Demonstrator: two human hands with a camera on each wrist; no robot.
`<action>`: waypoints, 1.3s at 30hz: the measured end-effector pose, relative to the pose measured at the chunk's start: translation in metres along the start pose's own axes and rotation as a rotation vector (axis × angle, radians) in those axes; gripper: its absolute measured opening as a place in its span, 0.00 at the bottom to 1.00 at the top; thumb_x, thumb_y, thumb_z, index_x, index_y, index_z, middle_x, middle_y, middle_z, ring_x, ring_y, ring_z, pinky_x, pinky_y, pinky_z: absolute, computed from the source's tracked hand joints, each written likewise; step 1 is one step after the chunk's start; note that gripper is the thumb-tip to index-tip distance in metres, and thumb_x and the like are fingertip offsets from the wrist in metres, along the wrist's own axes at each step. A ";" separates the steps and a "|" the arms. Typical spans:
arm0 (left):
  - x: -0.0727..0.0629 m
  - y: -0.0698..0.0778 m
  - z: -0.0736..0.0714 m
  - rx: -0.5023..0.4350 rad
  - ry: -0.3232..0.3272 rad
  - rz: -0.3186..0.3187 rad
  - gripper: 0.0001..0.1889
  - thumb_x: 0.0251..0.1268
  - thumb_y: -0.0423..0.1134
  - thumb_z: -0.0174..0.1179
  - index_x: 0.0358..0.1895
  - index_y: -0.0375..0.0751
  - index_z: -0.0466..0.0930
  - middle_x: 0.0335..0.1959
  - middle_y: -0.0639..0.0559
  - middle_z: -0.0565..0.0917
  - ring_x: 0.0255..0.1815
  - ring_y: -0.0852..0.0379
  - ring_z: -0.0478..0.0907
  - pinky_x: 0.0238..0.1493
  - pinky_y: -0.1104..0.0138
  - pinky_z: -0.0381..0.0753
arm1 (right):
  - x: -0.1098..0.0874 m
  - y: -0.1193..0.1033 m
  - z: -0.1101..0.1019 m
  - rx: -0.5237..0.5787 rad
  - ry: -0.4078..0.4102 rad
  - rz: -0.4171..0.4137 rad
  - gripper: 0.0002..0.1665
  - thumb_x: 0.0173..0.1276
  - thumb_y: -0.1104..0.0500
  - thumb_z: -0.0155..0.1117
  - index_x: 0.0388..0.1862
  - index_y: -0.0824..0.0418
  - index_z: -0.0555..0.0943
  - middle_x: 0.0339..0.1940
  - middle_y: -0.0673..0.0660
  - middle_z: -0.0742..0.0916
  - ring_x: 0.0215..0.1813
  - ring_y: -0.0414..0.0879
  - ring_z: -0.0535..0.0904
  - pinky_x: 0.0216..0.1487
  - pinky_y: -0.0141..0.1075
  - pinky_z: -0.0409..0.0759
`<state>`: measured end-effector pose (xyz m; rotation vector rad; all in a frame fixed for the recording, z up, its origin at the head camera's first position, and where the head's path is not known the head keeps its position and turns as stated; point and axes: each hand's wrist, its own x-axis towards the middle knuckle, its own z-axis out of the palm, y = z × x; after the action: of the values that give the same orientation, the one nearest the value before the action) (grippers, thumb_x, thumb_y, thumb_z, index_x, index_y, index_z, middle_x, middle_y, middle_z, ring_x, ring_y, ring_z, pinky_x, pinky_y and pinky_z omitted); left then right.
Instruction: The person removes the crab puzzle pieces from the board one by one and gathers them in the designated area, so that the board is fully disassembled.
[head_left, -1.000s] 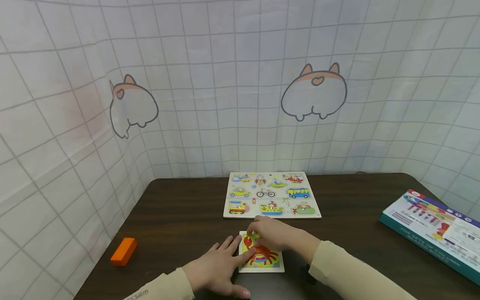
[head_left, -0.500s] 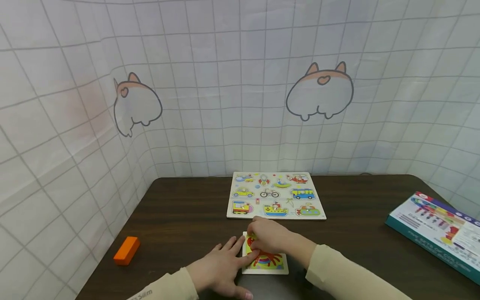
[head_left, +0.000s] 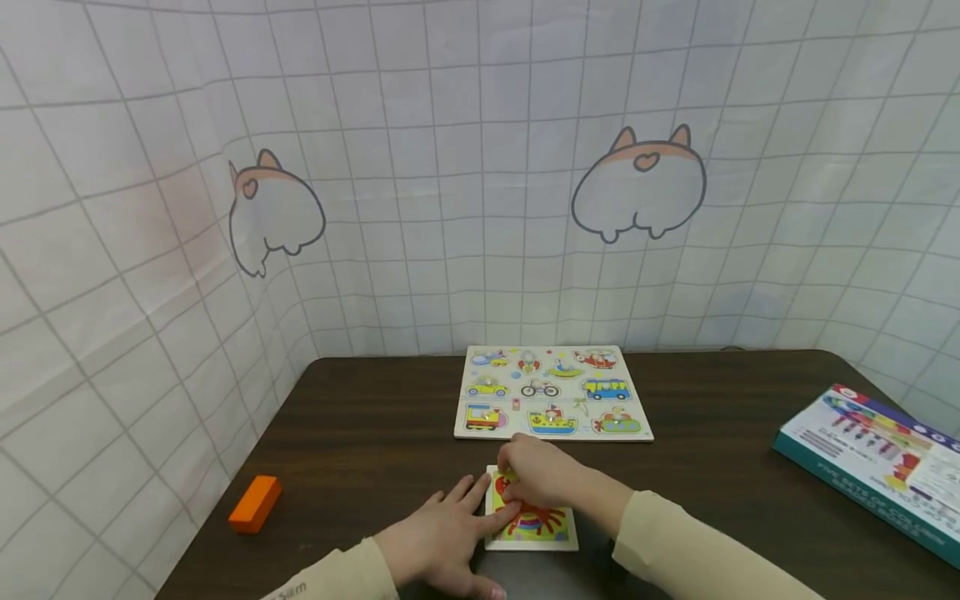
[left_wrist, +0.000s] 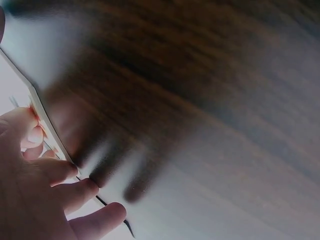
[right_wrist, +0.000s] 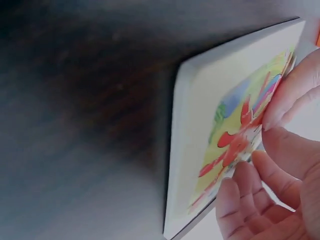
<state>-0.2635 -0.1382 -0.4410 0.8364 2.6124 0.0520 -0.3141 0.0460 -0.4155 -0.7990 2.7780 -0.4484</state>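
Observation:
A small square crab puzzle (head_left: pixel 532 525) lies flat near the table's front edge, its red crab printed on a yellow-green ground inside a pale frame. My left hand (head_left: pixel 442 537) lies flat with fingers spread at the puzzle's left side, one finger reaching across onto the crab. At the upper left corner, my right hand (head_left: pixel 543 477) bends over the board, fingers curled and pinching a puzzle piece mostly hidden beneath them. In the right wrist view, the right thumb (right_wrist: pixel 287 150) is close to a left-hand finger, above the picture.
Behind the puzzle lies a white vehicle peg board (head_left: pixel 553 392). An orange block (head_left: pixel 255 504) sits at the left of the dark wooden table (head_left: pixel 360 450), and a flat teal-edged box (head_left: pixel 873 467) at the right. White grid-patterned cloth (head_left: pixel 450 208) surrounds the table's back and sides.
The right hand has settled lower and closer over the upper left corner, hiding more of the crab. The left hand keeps its place on the puzzle. The head view has shifted slightly.

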 end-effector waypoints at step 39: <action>0.019 -0.021 0.023 -0.017 0.034 0.021 0.51 0.50 0.83 0.58 0.76 0.90 0.40 0.86 0.47 0.47 0.83 0.35 0.53 0.66 0.34 0.69 | -0.007 0.028 -0.021 0.332 0.070 -0.142 0.04 0.73 0.65 0.65 0.43 0.58 0.83 0.33 0.50 0.87 0.33 0.40 0.78 0.36 0.35 0.78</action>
<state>-0.2802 -0.1465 -0.4721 0.8641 2.6314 0.0945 -0.3280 0.0766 -0.4043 -0.9143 2.6120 -0.9504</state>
